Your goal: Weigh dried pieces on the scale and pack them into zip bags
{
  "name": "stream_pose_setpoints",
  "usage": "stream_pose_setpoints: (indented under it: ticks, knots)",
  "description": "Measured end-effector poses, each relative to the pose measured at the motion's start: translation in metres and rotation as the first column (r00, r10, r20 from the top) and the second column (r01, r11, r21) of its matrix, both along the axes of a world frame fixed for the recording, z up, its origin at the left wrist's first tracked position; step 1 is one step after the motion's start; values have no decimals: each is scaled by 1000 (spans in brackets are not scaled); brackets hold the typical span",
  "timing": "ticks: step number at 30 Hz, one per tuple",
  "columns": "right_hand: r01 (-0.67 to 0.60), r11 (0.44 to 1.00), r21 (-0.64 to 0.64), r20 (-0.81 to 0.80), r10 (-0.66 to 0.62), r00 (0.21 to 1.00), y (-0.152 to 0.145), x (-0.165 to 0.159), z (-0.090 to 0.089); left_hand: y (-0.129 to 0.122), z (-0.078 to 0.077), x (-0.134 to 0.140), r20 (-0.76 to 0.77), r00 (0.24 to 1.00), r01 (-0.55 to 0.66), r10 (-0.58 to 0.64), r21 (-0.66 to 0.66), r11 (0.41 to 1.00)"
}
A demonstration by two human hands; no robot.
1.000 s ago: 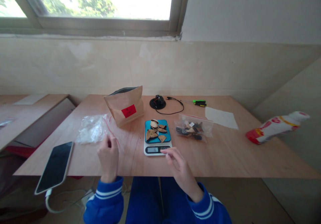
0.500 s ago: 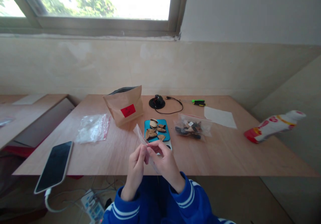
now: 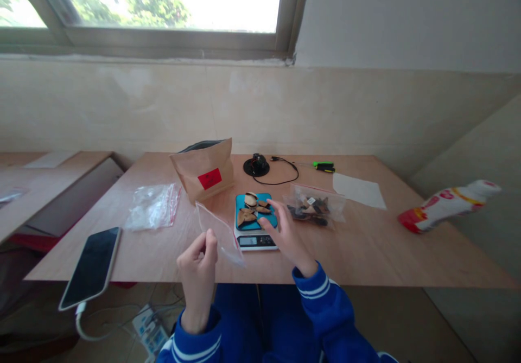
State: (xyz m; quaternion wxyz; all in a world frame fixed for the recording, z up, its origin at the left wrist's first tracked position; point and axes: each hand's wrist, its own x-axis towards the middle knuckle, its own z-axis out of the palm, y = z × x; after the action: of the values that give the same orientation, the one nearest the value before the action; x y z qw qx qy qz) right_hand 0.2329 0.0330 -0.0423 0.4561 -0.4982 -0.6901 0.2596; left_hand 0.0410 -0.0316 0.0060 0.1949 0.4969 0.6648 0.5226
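A: What has changed since half a second ago?

B: The hands have parted. The left hand [image 3: 198,266] alone pinches the small clear bag [image 3: 220,234], fingers closed on its lower edge, holding it up above the front edge of the worktop [image 3: 366,249]. The right hand [image 3: 285,231] has moved out to the blue scale [image 3: 256,227], fingers spread loosely and gripping nothing, tips over the brown pieces [image 3: 252,211] on its platform.

A: And the containers?

B: The held bag looks empty. Right of the scale, a clear zip bag [image 3: 313,207] holds dark pieces. A pile of empty clear bags [image 3: 152,207] with red strips lies to the left. The brown paper pouch [image 3: 203,172] stands open behind.

A: Any writing?

B: The pouch has a red label, too small to read; so are the scale's digits.
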Motion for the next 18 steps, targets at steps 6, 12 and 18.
stream_pose_setpoints:
  ticks: [6, 12, 18]
  knots:
    - [12, 1000, 28, 402, -22, 915, 37, 3, -46, 14, -3, -3, -32, 999, 27, -29, -42, 999]
    - [49, 995, 89, 516, -88, 852, 45, -1, -50, 33, -4, 4, -42, 995, 86, -88, -37, 996]
    - [105, 988, 117, 664, -157, 731, 39, 1, -38, 38, -6, 5, -19, 993, 115, -116, -49, 992]
